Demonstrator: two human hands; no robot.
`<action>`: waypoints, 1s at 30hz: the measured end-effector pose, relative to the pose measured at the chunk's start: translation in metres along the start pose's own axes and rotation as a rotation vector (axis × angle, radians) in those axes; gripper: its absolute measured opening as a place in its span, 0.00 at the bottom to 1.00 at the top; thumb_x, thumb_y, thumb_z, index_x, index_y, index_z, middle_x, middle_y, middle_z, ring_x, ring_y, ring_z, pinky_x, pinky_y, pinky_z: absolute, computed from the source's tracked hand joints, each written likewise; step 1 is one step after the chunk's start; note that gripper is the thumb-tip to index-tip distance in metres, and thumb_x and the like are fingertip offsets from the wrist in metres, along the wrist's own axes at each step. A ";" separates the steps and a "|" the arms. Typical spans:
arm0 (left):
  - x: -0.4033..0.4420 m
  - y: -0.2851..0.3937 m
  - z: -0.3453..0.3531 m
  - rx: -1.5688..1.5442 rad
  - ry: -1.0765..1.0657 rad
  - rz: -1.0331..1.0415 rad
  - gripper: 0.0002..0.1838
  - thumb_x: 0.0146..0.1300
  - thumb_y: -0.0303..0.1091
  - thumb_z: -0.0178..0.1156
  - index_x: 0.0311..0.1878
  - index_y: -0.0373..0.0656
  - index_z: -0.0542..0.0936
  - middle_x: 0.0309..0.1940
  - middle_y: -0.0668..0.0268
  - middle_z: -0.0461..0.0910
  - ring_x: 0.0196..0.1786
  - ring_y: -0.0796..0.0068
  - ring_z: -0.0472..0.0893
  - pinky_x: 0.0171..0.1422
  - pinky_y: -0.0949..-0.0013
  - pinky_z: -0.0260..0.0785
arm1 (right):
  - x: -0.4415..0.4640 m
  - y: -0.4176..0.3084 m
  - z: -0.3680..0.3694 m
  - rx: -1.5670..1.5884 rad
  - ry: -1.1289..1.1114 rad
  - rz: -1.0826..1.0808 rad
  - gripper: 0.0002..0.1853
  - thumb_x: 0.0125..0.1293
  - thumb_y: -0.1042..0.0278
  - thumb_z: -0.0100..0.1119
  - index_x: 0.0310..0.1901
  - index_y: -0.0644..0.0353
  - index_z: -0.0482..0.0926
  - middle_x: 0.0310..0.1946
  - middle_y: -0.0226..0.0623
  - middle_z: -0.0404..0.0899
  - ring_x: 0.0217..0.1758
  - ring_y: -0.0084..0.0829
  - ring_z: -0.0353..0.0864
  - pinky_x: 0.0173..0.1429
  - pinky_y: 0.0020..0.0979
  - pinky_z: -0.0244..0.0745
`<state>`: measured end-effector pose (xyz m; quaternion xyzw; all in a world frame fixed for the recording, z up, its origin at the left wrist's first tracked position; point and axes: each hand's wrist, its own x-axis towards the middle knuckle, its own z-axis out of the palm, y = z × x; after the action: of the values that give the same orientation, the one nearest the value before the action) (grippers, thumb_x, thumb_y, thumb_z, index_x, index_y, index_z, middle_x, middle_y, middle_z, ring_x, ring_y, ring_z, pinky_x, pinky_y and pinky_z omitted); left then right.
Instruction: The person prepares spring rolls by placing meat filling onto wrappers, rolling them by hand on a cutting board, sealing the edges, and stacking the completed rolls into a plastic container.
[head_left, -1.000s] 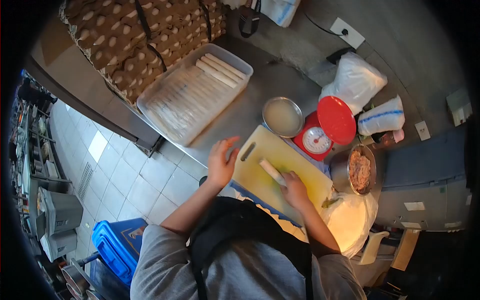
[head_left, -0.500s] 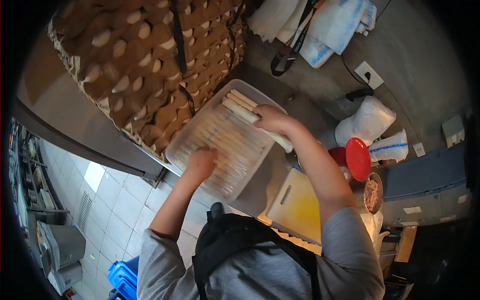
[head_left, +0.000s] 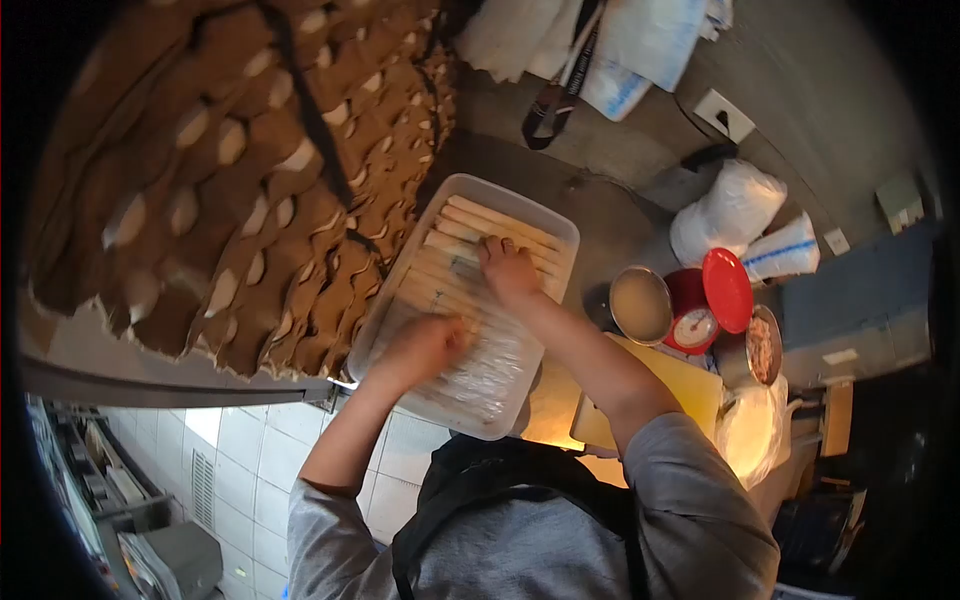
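Observation:
A clear plastic tub [head_left: 567, 235] stands on the metal counter, with pale rolls [head_left: 500, 222] lying side by side at its far end. Clear plastic film [head_left: 490, 375] covers the nearer part of the contents. My right hand [head_left: 508, 268] rests on the rolls inside the tub, fingers bent over them; whether it grips one is hard to tell. Over the film's left part, my left hand [head_left: 432, 348] is closed, and what it holds, if anything, is hidden.
Stacked brown egg trays [head_left: 250, 180] rise at the left. To the right are a metal bowl of pale liquid [head_left: 641, 306], a red scale [head_left: 692, 325], a yellowish cutting board [head_left: 680, 385], a bowl of minced filling [head_left: 762, 350] and white bags [head_left: 735, 205].
The roll first on the cutting board, then in my right hand above the tub, now lies among the others. My left hand has stayed over the film. The view has shifted toward the egg trays.

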<state>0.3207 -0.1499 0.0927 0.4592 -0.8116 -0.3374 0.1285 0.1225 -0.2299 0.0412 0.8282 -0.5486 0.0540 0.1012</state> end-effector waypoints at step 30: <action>0.010 -0.010 0.004 0.236 -0.278 -0.024 0.16 0.46 0.30 0.67 0.43 0.49 0.83 0.35 0.59 0.82 0.41 0.57 0.82 0.46 0.59 0.72 | -0.042 -0.013 -0.040 0.079 -0.235 0.107 0.12 0.60 0.69 0.52 0.45 0.59 0.76 0.43 0.40 0.75 0.50 0.42 0.76 0.47 0.43 0.74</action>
<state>0.3196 -0.1601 0.0822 0.4297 -0.8500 -0.3016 -0.0437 0.1185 -0.1783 0.0705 0.8016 -0.5977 -0.0165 0.0006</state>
